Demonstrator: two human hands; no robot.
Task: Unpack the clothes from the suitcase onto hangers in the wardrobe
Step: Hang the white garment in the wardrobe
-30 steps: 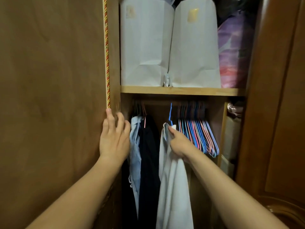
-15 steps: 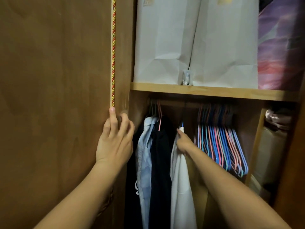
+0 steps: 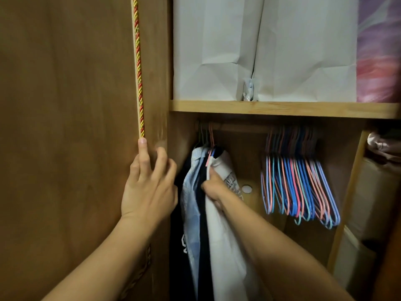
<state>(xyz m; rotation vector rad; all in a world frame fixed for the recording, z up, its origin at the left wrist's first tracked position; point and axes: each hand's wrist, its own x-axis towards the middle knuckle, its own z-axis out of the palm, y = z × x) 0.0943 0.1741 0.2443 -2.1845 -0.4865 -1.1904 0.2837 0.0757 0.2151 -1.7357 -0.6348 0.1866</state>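
Head view, the only one you've got: your right hand (image 3: 213, 187) is curled round the top of the white shirt (image 3: 230, 235), pinching it near the collar where the hanger's shoulder sits. The shirt hangs from the rail (image 3: 238, 127) at the left end, pressed against the dark garment (image 3: 202, 213) and the light blue shirt (image 3: 191, 192). Its hook goes up from your grip; the cloth drops straight down below it, so the long axis is vertical w/ the neck end up. Shirt seems turned edge-on to you, front facing right, though the folds make that hard to be sure of.

Your left hand (image 3: 149, 187) lies on the edge of the wardrobe door (image 3: 65, 127), fingers mostly straight, holding nothing, forefinger touching the end of the twisted cord (image 3: 138, 72). Right hand is the one on the shirt; left is beside it, not touching cloth.

Empty hangers (image 3: 299, 187) bunch at the rail's right, well apart from your grip. Paper bags (image 3: 260, 51) stand on the shelf (image 3: 282, 108) above. Suitcase isn't in view. My read: shirt looks hung, so letting go is likely next
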